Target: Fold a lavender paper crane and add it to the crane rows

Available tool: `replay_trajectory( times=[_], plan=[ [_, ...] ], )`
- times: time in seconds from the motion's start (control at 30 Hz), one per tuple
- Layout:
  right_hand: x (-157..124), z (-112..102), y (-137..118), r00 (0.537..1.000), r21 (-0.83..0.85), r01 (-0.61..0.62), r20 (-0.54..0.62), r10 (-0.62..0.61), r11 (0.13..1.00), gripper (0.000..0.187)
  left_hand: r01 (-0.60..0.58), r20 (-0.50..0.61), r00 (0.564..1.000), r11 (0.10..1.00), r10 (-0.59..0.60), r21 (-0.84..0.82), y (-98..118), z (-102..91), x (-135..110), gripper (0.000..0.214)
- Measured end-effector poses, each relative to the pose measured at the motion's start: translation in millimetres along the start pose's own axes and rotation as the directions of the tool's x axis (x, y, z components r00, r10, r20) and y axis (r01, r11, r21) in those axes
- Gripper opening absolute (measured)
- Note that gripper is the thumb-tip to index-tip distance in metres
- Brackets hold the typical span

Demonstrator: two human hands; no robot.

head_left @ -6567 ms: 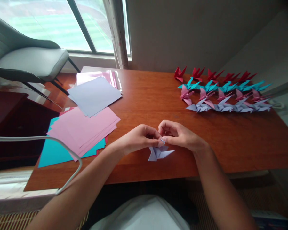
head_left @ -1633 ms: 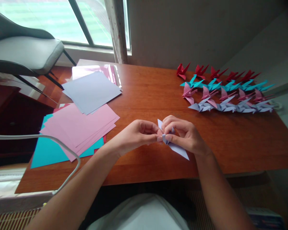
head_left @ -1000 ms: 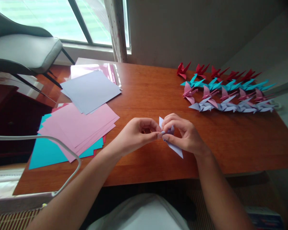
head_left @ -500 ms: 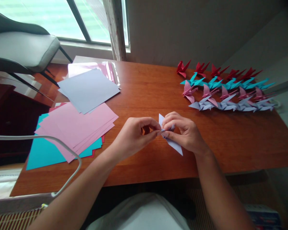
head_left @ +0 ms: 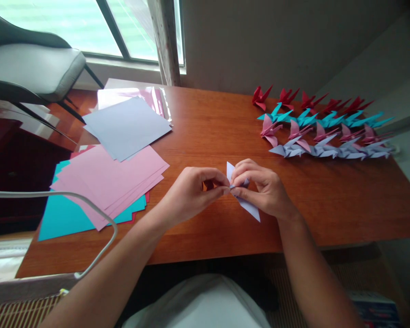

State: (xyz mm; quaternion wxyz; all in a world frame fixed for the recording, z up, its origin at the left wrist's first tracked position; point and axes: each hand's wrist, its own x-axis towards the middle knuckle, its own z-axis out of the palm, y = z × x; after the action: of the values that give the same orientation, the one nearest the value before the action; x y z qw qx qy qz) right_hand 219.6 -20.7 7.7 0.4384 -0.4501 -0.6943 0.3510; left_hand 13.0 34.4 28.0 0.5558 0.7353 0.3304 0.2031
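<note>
A small lavender folded paper piece (head_left: 248, 209) is held just above the wooden table (head_left: 208, 127), near its front edge. My right hand (head_left: 264, 189) is closed around its middle, with one pointed flap sticking up and another pointing down to the right. My left hand (head_left: 191, 193) pinches its left tip between thumb and forefinger. Both hands meet at that tip.
Rows of finished paper cranes (head_left: 323, 123) in red, teal, pink and lavender lie at the back right. Loose sheets, lavender (head_left: 128, 127), pink (head_left: 111, 177) and teal (head_left: 63, 218), are stacked at the left. A grey chair (head_left: 34, 68) stands by the window. A white cable (head_left: 89, 214) loops at the left.
Earlier the piece lay flat on the table under my fingertips. Since then both hands have lifted and turned it; over the last second they barely move.
</note>
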Motion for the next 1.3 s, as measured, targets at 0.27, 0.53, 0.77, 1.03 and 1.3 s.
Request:
replay_trajectory(
  times=[0.27, 0.53, 0.77, 1.03, 1.3],
  plan=[
    [1.0, -0.2, -2.4, 1.0, -0.011, -0.001, 0.011, 0.001, 1.0, 0.006, -0.012, 0.004, 1.0, 1.0, 0.012, 0.026, -2.1, 0.3, 0.3, 0.011],
    [1.5, -1.0, -2.9, 1.0, -0.028, 0.02, 0.016, -0.019, 0.999, 0.006, -0.044, -0.006, 0.999, 0.997, 0.044, 0.065, 0.3, -0.1, -0.1, 0.009],
    [1.9, -0.8, -2.5, 1.0, -0.038, 0.022, 0.01, -0.022, 0.999, 0.007, -0.056, -0.014, 0.998, 0.994, 0.057, 0.099, 1.2, -0.2, 0.0, 0.009],
    [1.8, -1.3, -1.0, 0.999, -0.04, 0.046, -0.013, -0.047, 0.998, 0.009, -0.091, -0.054, 0.994, 0.986, 0.099, 0.137, -0.7, 0.9, 0.9, 0.009],
    [-0.3, -1.2, 1.2, 0.998, -0.015, 0.053, -0.036, -0.053, 0.999, 0.009, -0.101, -0.067, 0.992, 0.986, 0.111, 0.136, 0.9, 2.7, 0.4, 0.01]
  ],
)
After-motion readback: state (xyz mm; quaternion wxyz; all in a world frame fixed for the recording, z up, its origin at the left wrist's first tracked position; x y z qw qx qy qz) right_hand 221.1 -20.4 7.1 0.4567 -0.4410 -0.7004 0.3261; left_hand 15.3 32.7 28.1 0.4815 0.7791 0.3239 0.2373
